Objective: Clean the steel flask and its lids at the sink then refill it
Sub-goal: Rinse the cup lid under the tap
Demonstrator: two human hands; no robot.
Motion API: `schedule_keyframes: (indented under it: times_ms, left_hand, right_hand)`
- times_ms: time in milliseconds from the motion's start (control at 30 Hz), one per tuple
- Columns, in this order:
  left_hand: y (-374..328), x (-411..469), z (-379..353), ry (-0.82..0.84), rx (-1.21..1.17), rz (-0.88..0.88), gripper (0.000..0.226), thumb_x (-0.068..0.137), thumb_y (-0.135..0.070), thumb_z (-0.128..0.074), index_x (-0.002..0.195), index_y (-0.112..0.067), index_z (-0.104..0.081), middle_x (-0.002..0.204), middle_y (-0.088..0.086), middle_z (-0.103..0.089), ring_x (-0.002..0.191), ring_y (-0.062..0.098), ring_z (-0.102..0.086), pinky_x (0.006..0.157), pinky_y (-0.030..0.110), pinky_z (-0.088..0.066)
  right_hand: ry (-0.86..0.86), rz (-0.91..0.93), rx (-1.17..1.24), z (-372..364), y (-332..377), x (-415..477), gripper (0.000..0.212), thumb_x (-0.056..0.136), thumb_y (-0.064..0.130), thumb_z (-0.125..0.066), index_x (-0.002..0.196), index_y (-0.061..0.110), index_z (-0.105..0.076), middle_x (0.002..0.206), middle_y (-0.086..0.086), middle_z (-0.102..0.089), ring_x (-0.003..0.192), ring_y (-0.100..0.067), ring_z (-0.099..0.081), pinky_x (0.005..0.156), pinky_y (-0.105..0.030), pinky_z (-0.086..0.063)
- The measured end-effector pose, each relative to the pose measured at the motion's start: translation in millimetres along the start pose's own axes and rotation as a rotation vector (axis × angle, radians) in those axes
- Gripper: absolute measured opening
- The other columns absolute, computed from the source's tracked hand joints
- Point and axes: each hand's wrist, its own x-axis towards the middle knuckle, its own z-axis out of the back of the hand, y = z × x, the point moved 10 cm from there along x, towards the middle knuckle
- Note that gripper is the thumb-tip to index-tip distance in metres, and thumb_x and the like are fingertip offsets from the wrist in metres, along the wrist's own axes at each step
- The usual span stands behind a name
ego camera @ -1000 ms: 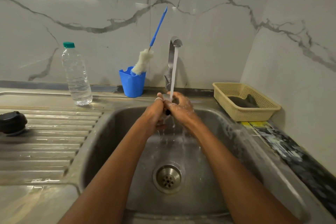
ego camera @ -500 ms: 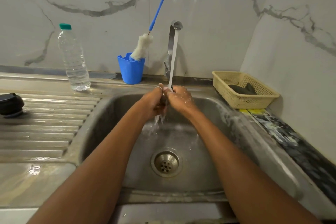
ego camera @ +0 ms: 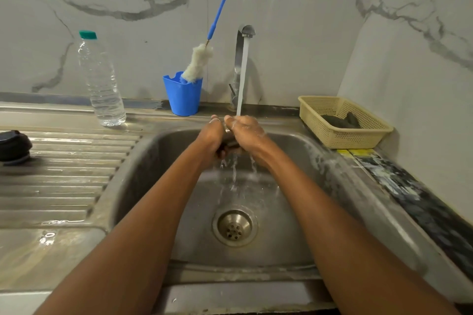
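Water (ego camera: 242, 79) falls from the tap (ego camera: 243, 33) straight onto both hands, held together over the back of the sink (ego camera: 158, 161). Left hand (ego camera: 212, 135) grips a small dark piece (ego camera: 227, 144) from below with curled fingers; right hand (ego camera: 245, 133) is closed over it from the other side, knuckles up, its fingertips hidden. The piece is mostly covered, probably one of the flask's lids. A second black lid (ego camera: 14, 145) sits on the ribbed draining board at far left, well apart. The flask itself is not in view. Step in hand looks like rinsing. To do it well, turn the piece under the stream so every face and any groove gets flushed, rub with the thumbs, and hold it low enough to cut splashing. Wet, soapy grip is the risk: hold it above the basin, not the drain (ego camera: 234, 227). Brush (ego camera: 198, 64) in the blue cup (ego camera: 183, 96) is close by for threads. Water bottle (ego camera: 102, 84) stands on the counter for a later refill, I judge.
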Motion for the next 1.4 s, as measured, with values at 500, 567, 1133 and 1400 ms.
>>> schedule_keyframes:
  times_ms: [500, 567, 1133, 1400]
  left_hand:
    - [3.7, -2.5, 7.8, -0.052, -0.087, 0.000, 0.039, 0.105, -0.027, -0.026, 0.081, -0.014, -0.054, 0.059, 0.001, -0.049, 0.051, 0.010, -0.040, 0.043, 0.023, -0.034]
    - [8.8, -1.2, 13.3, -0.068, -0.104, 0.061, 0.041, 0.106, -0.028, -0.025, 0.085, -0.012, -0.055, 0.064, 0.004, -0.055, 0.056, 0.012, -0.046, 0.050, 0.024, -0.040]
    - [11.5, 8.4, 23.6, -0.246, 0.161, 0.094, 0.066, 0.105, -0.061, -0.021, 0.111, -0.003, -0.052, 0.093, 0.015, -0.061, 0.086, 0.023, -0.060, 0.087, 0.037, -0.050]
    - [1.4, 9.5, 20.8, -0.121, 0.161, -0.042, 0.055, 0.105, -0.035, -0.035, 0.141, 0.004, -0.050, 0.146, 0.027, -0.051, 0.135, 0.044, -0.049, 0.113, 0.053, -0.042]
  right_hand:
    - [0.073, 0.125, -0.189, -5.2, 10.7, 2.5, 0.025, 0.105, 0.026, -0.052, 0.096, 0.009, -0.069, 0.089, -0.004, -0.074, 0.085, -0.016, -0.072, 0.081, -0.030, -0.060]
    - [0.140, 0.148, -0.234, -8.1, 11.9, -0.2, 0.016, 0.102, 0.014, -0.055, 0.097, 0.008, -0.070, 0.090, -0.003, -0.072, 0.084, -0.014, -0.070, 0.075, -0.023, -0.057]
    - [0.004, 0.216, -1.132, -19.8, -11.0, -14.9, 0.020, 0.100, 0.032, -0.060, 0.116, 0.024, -0.068, 0.113, -0.009, -0.069, 0.102, -0.031, -0.066, 0.094, -0.048, -0.048]
    - [-0.043, 0.191, -1.099, -11.1, -14.6, -15.7, 0.016, 0.097, 0.032, -0.063, 0.109, 0.024, -0.070, 0.121, -0.006, -0.064, 0.112, -0.031, -0.059, 0.103, -0.053, -0.038]
